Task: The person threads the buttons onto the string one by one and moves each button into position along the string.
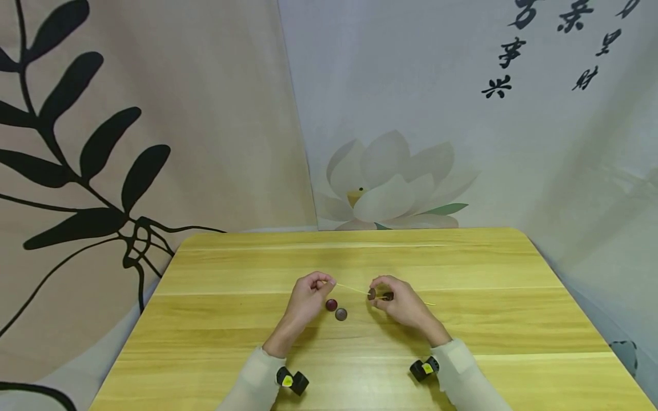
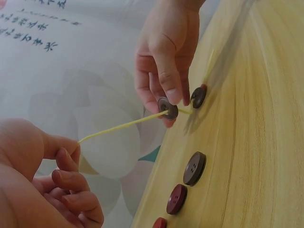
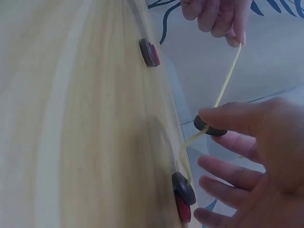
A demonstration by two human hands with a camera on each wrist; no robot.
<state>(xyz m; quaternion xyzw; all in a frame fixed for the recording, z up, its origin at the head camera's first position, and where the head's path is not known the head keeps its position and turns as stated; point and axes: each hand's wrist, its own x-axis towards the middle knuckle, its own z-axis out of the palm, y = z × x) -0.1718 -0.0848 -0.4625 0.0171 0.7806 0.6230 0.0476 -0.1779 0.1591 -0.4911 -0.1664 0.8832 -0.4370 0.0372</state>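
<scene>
Leftmost, I see the left hand (image 1: 311, 292) pinching a yellow string (image 2: 123, 126) between thumb and finger. Next, a dark red button (image 1: 331, 305) and a grey-brown button (image 1: 341, 314) lie side by side on the table (image 1: 205, 325). Then I see the right hand (image 1: 405, 301) pinching a brown button (image 2: 164, 107), string running through it; a second brown button (image 2: 200, 96), also strung, rests against a bright red button (image 3: 183, 210).

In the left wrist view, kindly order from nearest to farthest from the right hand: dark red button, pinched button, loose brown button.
1. Pinched button: in the right hand.
2. Loose brown button: below.
3. Dark red button: farther below.
</scene>
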